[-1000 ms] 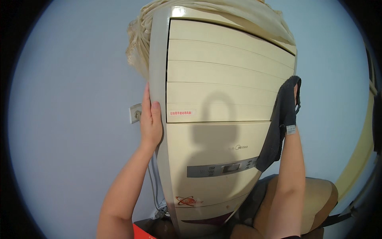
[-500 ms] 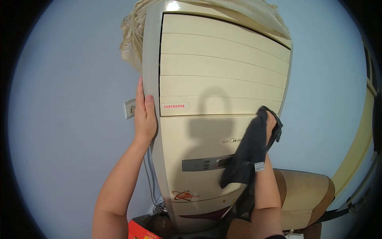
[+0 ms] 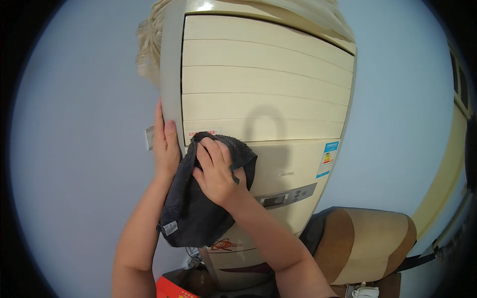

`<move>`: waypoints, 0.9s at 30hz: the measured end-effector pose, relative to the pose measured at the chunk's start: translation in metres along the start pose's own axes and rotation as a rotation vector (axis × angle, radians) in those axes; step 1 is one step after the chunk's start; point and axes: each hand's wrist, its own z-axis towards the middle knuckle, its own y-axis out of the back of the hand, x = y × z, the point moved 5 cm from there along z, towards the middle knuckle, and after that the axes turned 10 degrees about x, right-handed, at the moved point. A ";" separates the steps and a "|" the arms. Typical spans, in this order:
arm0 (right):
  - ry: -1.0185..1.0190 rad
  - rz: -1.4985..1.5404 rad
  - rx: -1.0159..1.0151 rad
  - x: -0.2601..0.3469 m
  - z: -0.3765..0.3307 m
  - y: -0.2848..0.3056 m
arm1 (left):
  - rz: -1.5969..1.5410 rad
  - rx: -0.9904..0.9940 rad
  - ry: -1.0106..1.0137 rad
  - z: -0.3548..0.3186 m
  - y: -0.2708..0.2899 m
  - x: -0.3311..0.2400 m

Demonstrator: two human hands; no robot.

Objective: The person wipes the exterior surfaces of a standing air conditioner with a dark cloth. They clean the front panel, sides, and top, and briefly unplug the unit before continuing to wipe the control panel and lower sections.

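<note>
A tall cream floor-standing air conditioner [image 3: 268, 79] fills the middle of the view. My left hand [image 3: 167, 144] lies flat against its grey left side, fingers stretched upward, holding nothing. On the front panel, just under the louvred section and near the left edge, my right hand [image 3: 218, 169] presses a dark grey cloth [image 3: 198, 213]. The fingers are bent into the cloth, and its lower part hangs down with a small white tag. Part of the front's left side, including some of the control strip [image 3: 288, 196], is hidden behind cloth and arm.
A lace-edged cream cover [image 3: 149, 44] drapes over the unit's top. A wall socket [image 3: 149, 138] sits behind my left hand. At lower right stands a brown and beige padded seat [image 3: 365, 243]; a red box [image 3: 171, 289] and cables lie at the bottom left.
My right hand has carried the cloth leftward across the front panel, uncovering a blue label on the right. My left hand stays on the side; the whole view has shifted slightly.
</note>
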 end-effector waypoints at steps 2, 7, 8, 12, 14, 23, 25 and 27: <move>0.048 0.043 0.007 -0.012 -0.006 0.007 | 0.017 0.001 0.038 -0.002 0.001 -0.001; -0.084 -0.010 -0.013 -0.084 -0.039 0.017 | -0.005 0.021 0.038 0.000 -0.003 -0.007; -0.153 -0.026 0.011 -0.100 -0.048 0.024 | -0.001 0.020 0.039 -0.001 0.000 -0.008; -0.231 -0.178 -0.141 -0.171 -0.086 0.072 | -0.002 0.010 0.041 -0.002 0.003 -0.007; -0.410 -0.208 -0.180 -0.215 -0.106 0.093 | -0.012 0.003 0.040 0.000 -0.001 -0.006; -0.800 0.419 -0.478 -0.241 -0.126 0.101 | 0.027 0.017 0.041 -0.002 -0.002 -0.012; -0.843 0.520 -0.530 -0.246 -0.129 0.091 | 0.030 0.020 0.041 -0.002 -0.003 -0.013; -0.859 0.458 -0.498 -0.241 -0.128 0.079 | 0.043 0.023 0.044 -0.001 -0.001 -0.015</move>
